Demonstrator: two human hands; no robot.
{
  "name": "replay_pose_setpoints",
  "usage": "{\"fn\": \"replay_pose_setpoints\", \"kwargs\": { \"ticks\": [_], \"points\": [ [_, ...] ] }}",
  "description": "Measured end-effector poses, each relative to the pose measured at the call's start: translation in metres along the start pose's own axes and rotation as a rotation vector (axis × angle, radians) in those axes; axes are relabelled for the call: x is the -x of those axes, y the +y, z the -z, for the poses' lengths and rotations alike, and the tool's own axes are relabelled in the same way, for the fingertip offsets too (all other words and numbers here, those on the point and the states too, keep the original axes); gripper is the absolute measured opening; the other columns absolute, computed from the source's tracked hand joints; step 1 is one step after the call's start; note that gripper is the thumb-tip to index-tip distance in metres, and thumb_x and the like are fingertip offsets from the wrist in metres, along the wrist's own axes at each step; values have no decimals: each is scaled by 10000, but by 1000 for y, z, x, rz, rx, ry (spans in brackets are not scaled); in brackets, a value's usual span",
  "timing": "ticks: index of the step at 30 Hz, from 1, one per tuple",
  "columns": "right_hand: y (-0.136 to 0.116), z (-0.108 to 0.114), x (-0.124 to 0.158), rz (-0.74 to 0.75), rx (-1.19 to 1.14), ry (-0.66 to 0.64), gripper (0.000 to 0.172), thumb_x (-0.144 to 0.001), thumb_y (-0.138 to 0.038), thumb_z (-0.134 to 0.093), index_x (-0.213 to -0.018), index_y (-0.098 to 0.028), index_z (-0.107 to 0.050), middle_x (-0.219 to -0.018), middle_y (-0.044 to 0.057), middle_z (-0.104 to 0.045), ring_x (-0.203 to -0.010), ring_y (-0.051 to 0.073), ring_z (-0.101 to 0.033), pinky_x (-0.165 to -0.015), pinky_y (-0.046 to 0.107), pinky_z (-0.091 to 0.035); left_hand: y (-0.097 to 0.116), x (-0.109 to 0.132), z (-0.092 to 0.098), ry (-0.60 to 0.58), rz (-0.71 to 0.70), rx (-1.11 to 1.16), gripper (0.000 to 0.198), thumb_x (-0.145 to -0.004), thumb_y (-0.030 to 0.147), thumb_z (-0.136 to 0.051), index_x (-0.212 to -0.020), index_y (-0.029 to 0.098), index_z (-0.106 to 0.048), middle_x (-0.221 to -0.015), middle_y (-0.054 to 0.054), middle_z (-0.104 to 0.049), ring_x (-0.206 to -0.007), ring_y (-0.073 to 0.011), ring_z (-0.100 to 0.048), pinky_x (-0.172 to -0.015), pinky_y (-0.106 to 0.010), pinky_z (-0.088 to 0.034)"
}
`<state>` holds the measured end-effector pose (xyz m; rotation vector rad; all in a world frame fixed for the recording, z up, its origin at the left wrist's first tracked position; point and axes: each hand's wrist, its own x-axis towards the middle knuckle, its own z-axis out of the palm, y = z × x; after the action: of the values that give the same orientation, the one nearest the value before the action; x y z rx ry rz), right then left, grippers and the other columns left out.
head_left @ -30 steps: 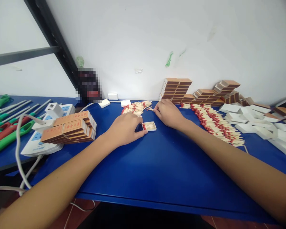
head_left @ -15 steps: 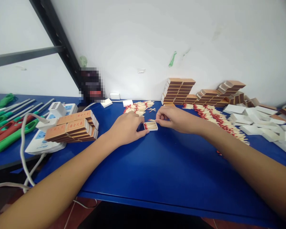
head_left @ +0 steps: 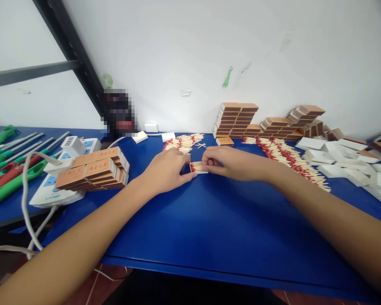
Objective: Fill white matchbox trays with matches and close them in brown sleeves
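Note:
A small white matchbox tray (head_left: 204, 172) filled with red-tipped matches (head_left: 197, 167) lies on the blue table. My left hand (head_left: 169, 169) grips the tray's left end between thumb and fingers. At the opposite end, my right hand (head_left: 224, 162) is closed in a pinch over the bare ends of the matches; its fingertips hide the match they hold. Just behind, a heap of loose matches (head_left: 186, 143) lies near the left hand, with a few crossed matches (head_left: 200, 145) beside it. A single closed matchbox (head_left: 225, 141) stands behind the right hand.
Stacked matchboxes (head_left: 236, 118) line the wall. Right of them are rows of matches (head_left: 292, 161) and piled white trays (head_left: 339, 156). At left, bundled matchboxes (head_left: 93, 167) rest on a power strip (head_left: 44, 195) with cables, near red and green-handled lighters (head_left: 15, 171).
My right hand has moved slightly left and down, bringing a match from above the tray onto the others in it. The left hand keeps its grip. The view has shifted a little.

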<state>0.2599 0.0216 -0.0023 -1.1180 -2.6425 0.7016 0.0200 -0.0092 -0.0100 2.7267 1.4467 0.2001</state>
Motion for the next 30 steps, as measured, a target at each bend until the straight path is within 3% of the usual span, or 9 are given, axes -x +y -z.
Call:
{"fn": "replay_pose_setpoints", "kwargs": {
  "ticks": [11, 19, 30],
  "points": [
    [2, -12, -6, 4, -84, 88, 223, -994, -426, -665, -909, -219, -671, -804, 15, -640, -723, 172, -537, -675, 314, -364, 0, 0, 0, 3, -14, 12, 286, -1020, 464, -693, -1055, 184, -740, -978, -107, -744, -936, -283, -676, -734, -371, -458],
    [-1, -13, -7, 29, -111, 77, 126, -971, -327, -652, -925, -215, -684, -812, 11, -637, -724, 168, -537, -673, 304, -374, 0, 0, 0, -5, -24, 18, 272, -1018, 453, -705, -1052, 185, -738, -970, -97, -734, -931, -282, -664, -726, -379, -444],
    [4, -7, -4, 46, -168, 14, 203, -968, -399, -667, -966, -208, -737, -882, 40, -684, -759, 176, -565, -671, 309, -395, -1, 0, 0, 2, -20, 36, 285, -1010, 463, -715, -1056, 184, -744, -983, -100, -728, -937, -282, -658, -719, -373, -426]
  ]
}}
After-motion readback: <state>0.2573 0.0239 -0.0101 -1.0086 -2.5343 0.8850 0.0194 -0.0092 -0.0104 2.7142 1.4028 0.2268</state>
